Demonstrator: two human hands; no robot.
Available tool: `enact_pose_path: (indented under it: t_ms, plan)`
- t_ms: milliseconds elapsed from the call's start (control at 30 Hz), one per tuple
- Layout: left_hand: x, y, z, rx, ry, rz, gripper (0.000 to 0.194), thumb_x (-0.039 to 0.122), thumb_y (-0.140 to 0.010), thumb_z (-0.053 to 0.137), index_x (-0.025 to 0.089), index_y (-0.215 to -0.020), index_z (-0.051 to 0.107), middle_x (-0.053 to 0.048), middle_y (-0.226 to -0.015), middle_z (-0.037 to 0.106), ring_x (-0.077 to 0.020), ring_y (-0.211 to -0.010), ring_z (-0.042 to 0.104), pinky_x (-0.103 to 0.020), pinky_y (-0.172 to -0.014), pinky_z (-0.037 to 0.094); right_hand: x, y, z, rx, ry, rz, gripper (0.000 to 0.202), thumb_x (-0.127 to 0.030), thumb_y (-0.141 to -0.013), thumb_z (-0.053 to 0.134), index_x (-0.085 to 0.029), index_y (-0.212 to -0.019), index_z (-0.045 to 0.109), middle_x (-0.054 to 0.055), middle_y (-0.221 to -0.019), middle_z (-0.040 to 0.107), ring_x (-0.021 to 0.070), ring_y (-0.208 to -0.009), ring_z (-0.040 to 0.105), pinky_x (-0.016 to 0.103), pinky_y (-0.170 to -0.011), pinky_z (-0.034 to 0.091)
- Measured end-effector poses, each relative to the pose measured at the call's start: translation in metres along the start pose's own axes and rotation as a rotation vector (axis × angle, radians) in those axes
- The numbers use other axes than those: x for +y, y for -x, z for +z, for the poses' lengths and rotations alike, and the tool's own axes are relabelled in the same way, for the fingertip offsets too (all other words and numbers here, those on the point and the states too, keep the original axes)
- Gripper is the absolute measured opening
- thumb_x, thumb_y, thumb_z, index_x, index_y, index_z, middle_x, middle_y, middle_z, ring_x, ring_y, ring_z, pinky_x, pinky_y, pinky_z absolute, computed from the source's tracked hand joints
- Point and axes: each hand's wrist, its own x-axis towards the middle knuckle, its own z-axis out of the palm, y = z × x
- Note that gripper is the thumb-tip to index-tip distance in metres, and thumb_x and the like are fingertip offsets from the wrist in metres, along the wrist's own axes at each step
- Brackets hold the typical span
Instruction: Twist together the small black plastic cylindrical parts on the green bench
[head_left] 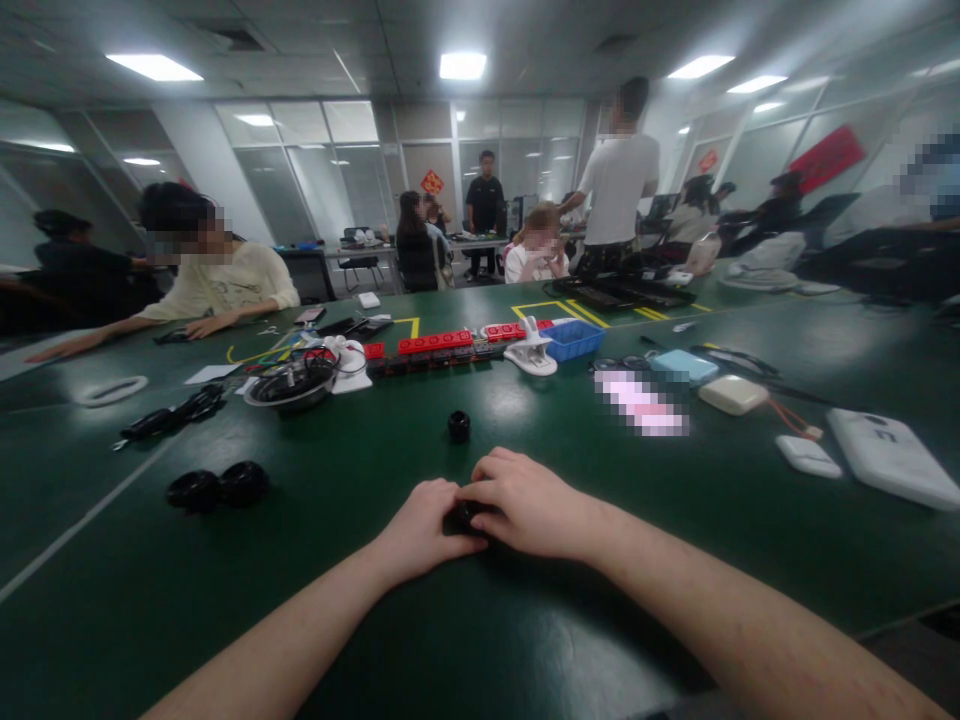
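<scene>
Both my hands meet over a small black round object [466, 514] on the green table, at the middle of the view. My left hand [424, 530] closes on it from the left, with the thumb along its near side. From the right, my right hand [521, 505] curls its fingers round the same object, which is mostly hidden. Just beyond the hands stands a similar black round piece [459, 427]. Two larger black round pieces [219, 486] sit side by side to the left.
Farther back on the green table [360, 620] lie a metal bowl [289, 388] with dark cables, a row of red blocks [435, 343], a white clip [532, 352] and a blue basket [576, 342]. White devices [892, 455] lie at right. Several people are beyond.
</scene>
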Motion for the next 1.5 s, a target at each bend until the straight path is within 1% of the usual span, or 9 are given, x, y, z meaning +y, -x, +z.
enact_pose_path:
  t_ms: [133, 300, 433, 633, 867, 1067, 1200, 1300, 1500]
  plan:
    - [-0.001, 0.000, 0.001, 0.002, 0.003, 0.014, 0.028, 0.044, -0.070, 0.062, 0.019, -0.083, 0.058, 0.000, -0.077, 0.057, -0.0182, -0.074, 0.051, -0.029, -0.070, 0.037, 0.001, 0.000, 0.000, -0.005, 0.003, -0.001, 0.028, -0.024, -0.079, 0.055, -0.019, -0.106, 0.061, 0.007, -0.089, 0.056, 0.0188, -0.084, 0.048, 0.031, -0.075, 0.040]
    - [-0.003, -0.001, 0.002, 0.012, -0.005, 0.011, 0.028, 0.042, -0.068, 0.064, 0.018, -0.082, 0.059, 0.000, -0.077, 0.057, -0.0180, -0.074, 0.051, -0.028, -0.069, 0.037, 0.000, 0.000, 0.000, -0.015, -0.002, -0.004, 0.029, -0.023, -0.079, 0.055, -0.018, -0.107, 0.060, 0.008, -0.091, 0.056, 0.0187, -0.085, 0.048, 0.031, -0.076, 0.040]
    - [-0.003, -0.001, 0.001, -0.002, 0.008, -0.002, 0.028, 0.043, -0.069, 0.062, 0.019, -0.083, 0.059, 0.000, -0.078, 0.058, -0.0181, -0.074, 0.052, -0.028, -0.070, 0.037, -0.001, 0.000, 0.000, -0.011, 0.000, -0.013, 0.028, -0.023, -0.079, 0.054, -0.017, -0.106, 0.060, 0.008, -0.091, 0.056, 0.0185, -0.085, 0.048, 0.031, -0.076, 0.040]
    - [-0.002, 0.000, 0.001, 0.017, 0.032, 0.019, 0.028, 0.043, -0.069, 0.063, 0.019, -0.085, 0.059, 0.000, -0.079, 0.059, -0.0185, -0.076, 0.052, -0.029, -0.070, 0.037, -0.001, 0.001, 0.000, -0.002, 0.000, -0.036, 0.027, -0.020, -0.080, 0.053, -0.017, -0.106, 0.060, 0.008, -0.091, 0.056, 0.0183, -0.085, 0.048, 0.031, -0.076, 0.039]
    - [-0.003, -0.001, 0.002, 0.011, 0.026, 0.039, 0.027, 0.043, -0.071, 0.062, 0.020, -0.085, 0.060, 0.001, -0.082, 0.059, -0.0182, -0.077, 0.052, -0.028, -0.071, 0.036, 0.000, 0.002, -0.002, 0.008, -0.037, -0.109, 0.031, -0.013, -0.077, 0.051, -0.018, -0.106, 0.060, 0.007, -0.097, 0.058, 0.0174, -0.088, 0.047, 0.031, -0.079, 0.038]
    - [-0.002, -0.002, 0.002, 0.018, -0.011, 0.042, 0.027, 0.044, -0.070, 0.062, 0.018, -0.075, 0.057, 0.001, -0.074, 0.056, -0.0171, -0.073, 0.051, -0.027, -0.066, 0.035, 0.000, 0.002, -0.001, -0.004, -0.102, -0.190, 0.029, -0.009, -0.075, 0.047, -0.019, -0.095, 0.065, 0.000, -0.098, 0.064, 0.0144, -0.076, 0.045, 0.029, -0.073, 0.036]
    - [0.002, -0.002, -0.001, -0.003, -0.024, 0.049, 0.024, 0.040, -0.071, 0.060, 0.018, -0.065, 0.052, 0.003, -0.069, 0.053, -0.0155, -0.069, 0.049, -0.026, -0.064, 0.034, -0.001, 0.001, 0.002, -0.017, -0.117, -0.230, 0.026, -0.008, -0.072, 0.048, -0.018, -0.085, 0.068, 0.000, -0.090, 0.066, 0.0137, -0.073, 0.046, 0.028, -0.075, 0.035]
    - [0.002, -0.002, -0.001, -0.002, -0.018, 0.028, 0.020, 0.034, -0.069, 0.061, 0.017, -0.064, 0.051, 0.003, -0.068, 0.052, -0.0153, -0.068, 0.048, -0.026, -0.064, 0.035, -0.002, 0.000, 0.006, -0.029, -0.138, -0.259, 0.022, -0.008, -0.069, 0.050, -0.016, -0.077, 0.068, 0.000, -0.082, 0.067, 0.0127, -0.069, 0.046, 0.028, -0.077, 0.035]
    - [0.000, -0.002, 0.000, 0.000, -0.010, 0.015, 0.018, 0.032, -0.069, 0.060, 0.017, -0.068, 0.051, 0.002, -0.070, 0.052, -0.0158, -0.069, 0.047, -0.026, -0.064, 0.035, -0.005, 0.001, 0.008, -0.060, -0.145, -0.189, 0.016, -0.012, -0.067, 0.052, -0.017, -0.064, 0.067, 0.001, -0.062, 0.063, 0.0144, -0.065, 0.045, 0.025, -0.066, 0.037]
